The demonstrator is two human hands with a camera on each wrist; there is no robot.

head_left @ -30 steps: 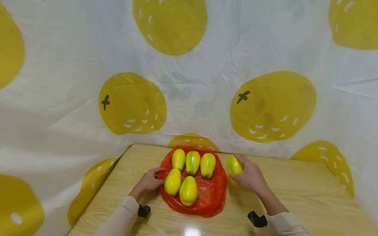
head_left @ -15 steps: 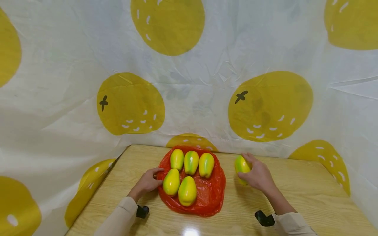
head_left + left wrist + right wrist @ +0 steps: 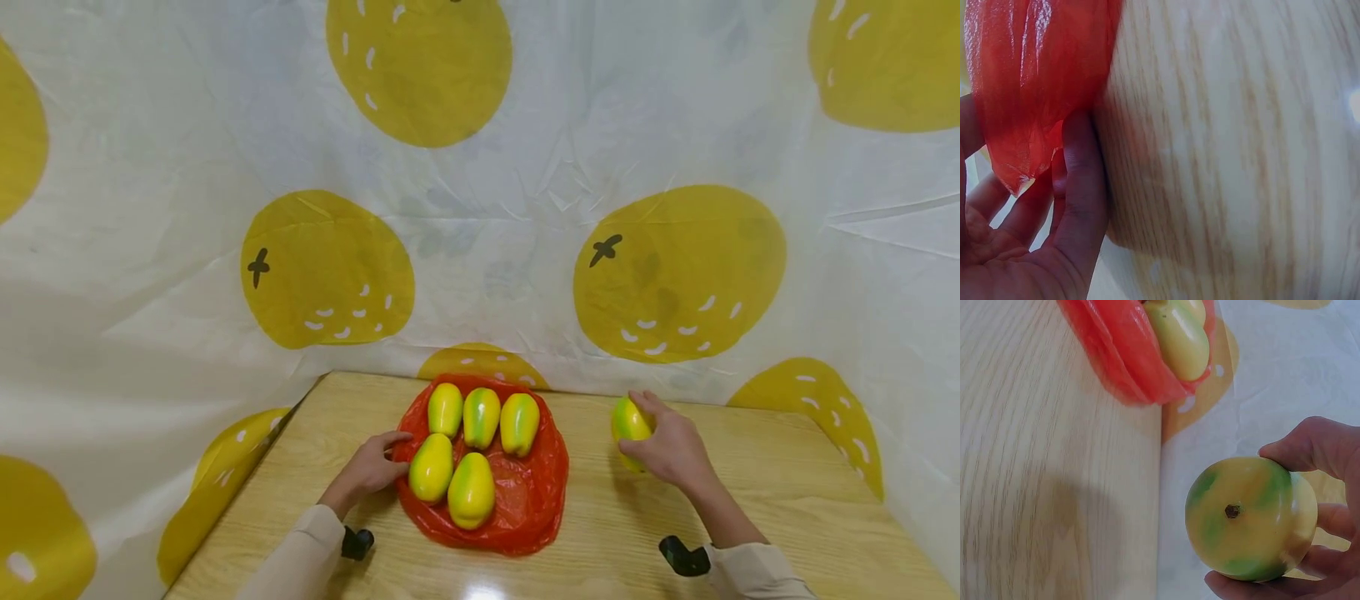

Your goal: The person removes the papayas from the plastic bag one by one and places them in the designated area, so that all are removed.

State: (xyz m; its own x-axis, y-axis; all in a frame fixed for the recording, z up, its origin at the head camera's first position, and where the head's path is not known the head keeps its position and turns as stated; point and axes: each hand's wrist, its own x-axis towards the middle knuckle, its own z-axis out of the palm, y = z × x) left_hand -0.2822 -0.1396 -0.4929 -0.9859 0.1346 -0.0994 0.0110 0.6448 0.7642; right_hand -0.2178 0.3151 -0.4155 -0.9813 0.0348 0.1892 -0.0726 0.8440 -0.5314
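Several shiny yellow-green papayas (image 3: 472, 492) lie in a spread, crumpled red plastic bag (image 3: 517, 521) on the wooden table. My left hand (image 3: 369, 464) holds the bag's left edge, which sits between thumb and fingers in the left wrist view; some fingers are partly behind the red film (image 3: 1041, 75). To the right of the bag, my right hand (image 3: 672, 446) grips another papaya (image 3: 628, 429) from its right side. The right wrist view shows this papaya (image 3: 1232, 534) end-on with a dark stem spot, thumb on one side and fingers on the other.
A pale cloth (image 3: 495, 250) printed with big yellow fruit hangs behind and beside the table (image 3: 600, 550). Dark curved pieces (image 3: 684, 557) stick out near both wrists.
My right hand has moved to the right with the papaya, away from the bag. The left hand stays at the bag's edge. The head view has shifted slightly.
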